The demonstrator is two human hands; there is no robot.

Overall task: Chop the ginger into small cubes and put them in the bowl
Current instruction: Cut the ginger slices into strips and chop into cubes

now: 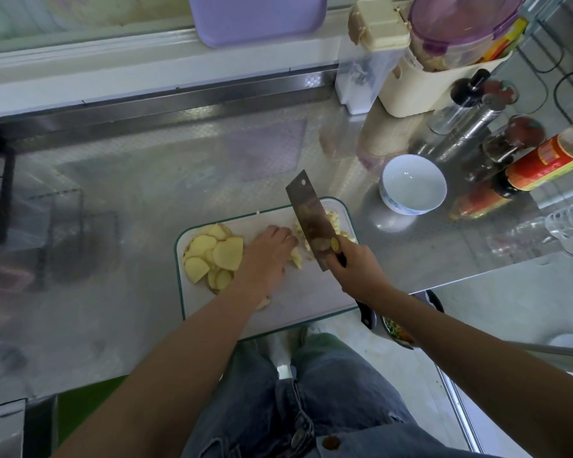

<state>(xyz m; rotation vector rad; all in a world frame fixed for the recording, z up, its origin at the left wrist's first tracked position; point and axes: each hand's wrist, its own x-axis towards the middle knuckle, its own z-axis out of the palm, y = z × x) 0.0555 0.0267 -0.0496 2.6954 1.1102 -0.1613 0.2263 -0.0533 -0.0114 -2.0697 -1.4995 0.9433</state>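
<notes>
**A:** What lies leftmost on the surface (146, 193)?

**B:** A white cutting board (278, 312) with a green rim, at the near edge. On its left end is a loose heap of sliced ginger (212, 256), the rounds overlapping. The person's forearm cuts off the heap's near side.

**A:** And the left hand (267, 256)?

**B:** It is palm down, just right of the heap, with its fingers bent toward the blade. A few pale ginger pieces (296, 257) poke out beside its fingertips. The hand covers whatever is under it, so I cannot tell whether it grips or only presses.

**A:** Next?

**B:** The cleaver (311, 219), with its blade slanting toward the far edge and its flat face turned up. The right hand (351, 269) is wrapped round the dark handle, hiding most of it. I cannot tell if the cutting edge meets the board. More cut ginger (333, 218) lies at the board's far right corner, half hidden behind the blade.

**A:** And the bowl?

**B:** The white bowl (412, 185) stands apart from the board, toward the right edge, and I see no ginger in it. Beyond it are blurred bottles (543, 160) with unreadable labels.
</notes>
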